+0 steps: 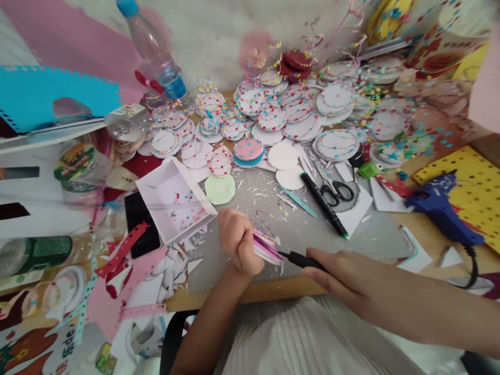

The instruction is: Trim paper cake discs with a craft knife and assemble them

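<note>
My left hand (242,240) is closed in a fist round a small layered stack of pink and white paper discs (267,247), held edge-on just above the grey cutting mat (250,192). In my right hand (339,271) is a slim black-handled tool (307,261) with a thin dark tip. That tip meets the right edge of the stack, and I cannot make out its exact shape. Left of my fist lies a pale green paper disc (220,189). White paper discs (283,155) and a pink-and-blue disc stack (249,151) lie beyond it.
Many confetti-dotted discs (336,143) are heaped at the back. Scissors (332,187) and a black marker (324,205) lie on the mat. A blue glue gun (445,203) is at right. An open white box (175,200), phone (142,224) and plastic bottle (156,52) are at left.
</note>
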Motion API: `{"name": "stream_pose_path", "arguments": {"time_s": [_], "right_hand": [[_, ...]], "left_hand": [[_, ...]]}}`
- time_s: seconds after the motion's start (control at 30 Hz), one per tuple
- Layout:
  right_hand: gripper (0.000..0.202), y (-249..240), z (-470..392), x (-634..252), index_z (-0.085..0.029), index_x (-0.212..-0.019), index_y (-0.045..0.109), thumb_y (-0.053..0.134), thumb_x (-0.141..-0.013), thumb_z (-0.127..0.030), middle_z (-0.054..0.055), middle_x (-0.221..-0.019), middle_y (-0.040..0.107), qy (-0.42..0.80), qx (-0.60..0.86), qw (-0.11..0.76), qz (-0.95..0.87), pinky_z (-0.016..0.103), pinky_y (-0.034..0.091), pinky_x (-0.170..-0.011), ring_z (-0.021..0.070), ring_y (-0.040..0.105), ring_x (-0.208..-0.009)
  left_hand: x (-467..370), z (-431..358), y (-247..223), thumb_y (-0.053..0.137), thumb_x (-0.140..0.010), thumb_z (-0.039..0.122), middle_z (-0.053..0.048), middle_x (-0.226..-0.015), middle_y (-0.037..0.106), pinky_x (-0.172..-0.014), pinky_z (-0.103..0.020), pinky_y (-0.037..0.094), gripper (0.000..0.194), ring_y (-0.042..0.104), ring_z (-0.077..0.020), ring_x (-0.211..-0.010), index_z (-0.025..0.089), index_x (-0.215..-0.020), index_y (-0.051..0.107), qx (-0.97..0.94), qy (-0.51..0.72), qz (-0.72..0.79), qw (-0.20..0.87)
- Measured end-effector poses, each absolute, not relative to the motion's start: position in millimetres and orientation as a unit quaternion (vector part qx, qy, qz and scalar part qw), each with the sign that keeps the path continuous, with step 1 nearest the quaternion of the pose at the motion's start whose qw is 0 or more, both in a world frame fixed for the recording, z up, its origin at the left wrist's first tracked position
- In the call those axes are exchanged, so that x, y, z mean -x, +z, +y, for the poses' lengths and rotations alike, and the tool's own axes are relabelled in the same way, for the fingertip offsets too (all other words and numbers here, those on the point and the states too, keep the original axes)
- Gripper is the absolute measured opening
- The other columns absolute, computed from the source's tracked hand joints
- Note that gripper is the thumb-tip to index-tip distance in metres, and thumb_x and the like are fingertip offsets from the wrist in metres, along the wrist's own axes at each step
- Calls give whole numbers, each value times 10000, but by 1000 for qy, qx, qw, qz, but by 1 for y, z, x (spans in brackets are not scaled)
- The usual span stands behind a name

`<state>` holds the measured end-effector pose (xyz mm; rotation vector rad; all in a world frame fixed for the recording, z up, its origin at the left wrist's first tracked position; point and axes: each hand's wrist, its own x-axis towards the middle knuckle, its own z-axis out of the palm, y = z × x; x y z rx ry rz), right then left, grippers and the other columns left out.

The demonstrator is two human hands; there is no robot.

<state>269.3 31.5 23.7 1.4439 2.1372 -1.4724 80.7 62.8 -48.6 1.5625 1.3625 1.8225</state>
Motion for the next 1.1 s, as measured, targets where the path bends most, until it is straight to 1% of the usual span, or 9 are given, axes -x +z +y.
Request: {"name": "stream_pose_path", "arguments": {"time_s": [0.1, 0.2, 0.37, 0.6, 0.83, 0.93, 1.1], "right_hand": [[473, 26, 37, -268, -217, -972, 559, 212, -996, -538, 64, -759, 668, -502, -480, 108, 711, 302, 435, -606, 216, 664, -689], [462, 26, 40, -265, -214, -986, 546, 208, -996, -530, 71, -771, 670, -507, -473, 120, 710, 308, 424, -608, 225, 667, -697], [440, 27, 42, -262, -218, -953, 532, 207, -995, -511, 72, -765, 661, -504, -467, 128, 715, 322, 410, -600, 239, 664, -695], [467, 24, 44, -267, -224, -949, 544, 213, -991, -550, 65, -782, 658, -510, -465, 119, 714, 320, 416, -616, 230, 655, -708], [413, 7, 52, -265, -211, -906, 545, 274, -1003, -507, 40, -707, 627, -509, -427, 63, 744, 292, 397, -579, 204, 630, -646], [425, -2, 48, -266, -196, -976, 559, 267, -1007, -504, 57, -729, 643, -499, -426, 57, 752, 299, 411, -604, 221, 647, -682], [493, -12, 43, -261, -160, -1196, 537, 226, -1015, -496, 112, -846, 675, -475, -436, 65, 762, 346, 441, -701, 278, 669, -829]], "left_hand": [[-80, 67, -47, 440, -736, 109, 7, -589, 354, -630, -335, 253, 208, 351, -159, -612, 190, -586, 321, -573, 643, 479, 169], [-79, 67, -47, 424, -742, 97, 6, -594, 347, -623, -329, 245, 208, 343, -161, -615, 191, -588, 319, -573, 638, 486, 172], [-79, 64, -48, 421, -774, 148, 3, -591, 349, -617, -325, 249, 216, 340, -166, -617, 196, -588, 322, -578, 630, 491, 168], [-79, 63, -48, 429, -783, 178, 0, -583, 362, -616, -330, 263, 237, 354, -168, -611, 198, -567, 334, -578, 626, 494, 176], [-73, 67, -47, 433, -748, 132, 6, -590, 334, -609, -329, 244, 241, 348, -162, -610, 197, -556, 303, -528, 640, 519, 206], [-74, 70, -44, 432, -740, 134, 5, -581, 327, -603, -330, 237, 249, 330, -156, -596, 194, -549, 285, -512, 642, 524, 226], [-71, 77, -47, 418, -711, 133, 8, -569, 293, -595, -333, 223, 226, 312, -156, -582, 195, -549, 273, -481, 668, 514, 241]]}}
